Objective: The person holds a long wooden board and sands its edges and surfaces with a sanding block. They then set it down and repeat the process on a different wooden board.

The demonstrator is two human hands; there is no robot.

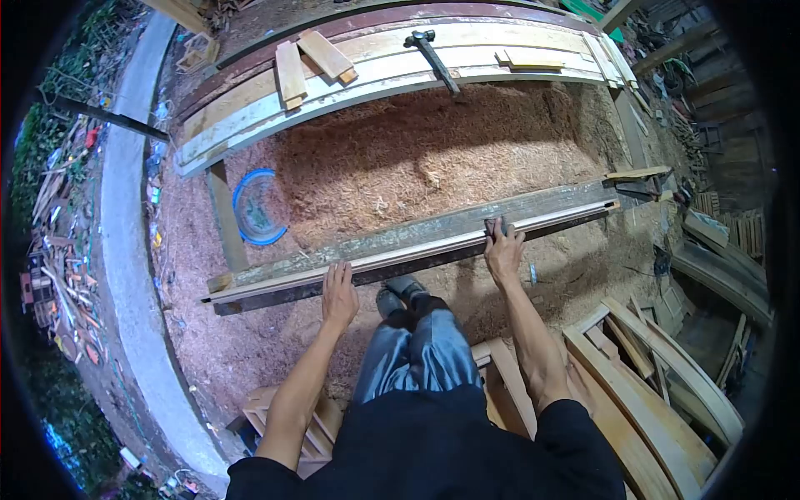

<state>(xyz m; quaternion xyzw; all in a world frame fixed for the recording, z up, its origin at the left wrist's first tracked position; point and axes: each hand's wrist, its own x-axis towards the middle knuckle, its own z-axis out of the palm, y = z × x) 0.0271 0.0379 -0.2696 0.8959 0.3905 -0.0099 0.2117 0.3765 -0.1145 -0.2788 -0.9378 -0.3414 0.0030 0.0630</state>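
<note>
A long, narrow wooden strip with a groove along it (400, 257) lies along the near beam of a timber frame. My left hand (339, 293) rests on the strip left of its middle, fingers stretched out and lying over the wood. Farther right, my right hand (503, 254) is closed on a small dark piece (490, 223), pressed against the strip. The kind of that piece cannot be made out. Beside the strip runs the weathered grey beam (450, 225), on its far side.
Across the frame, a plank bench (250, 121) carries a hammer (432, 62) and short wood pieces (325, 55). A blue-rimmed round container (237, 208) sits in the shavings (400, 167). Wooden frames (642, 400) lean at lower right. A concrete strip (129, 217) runs along the left.
</note>
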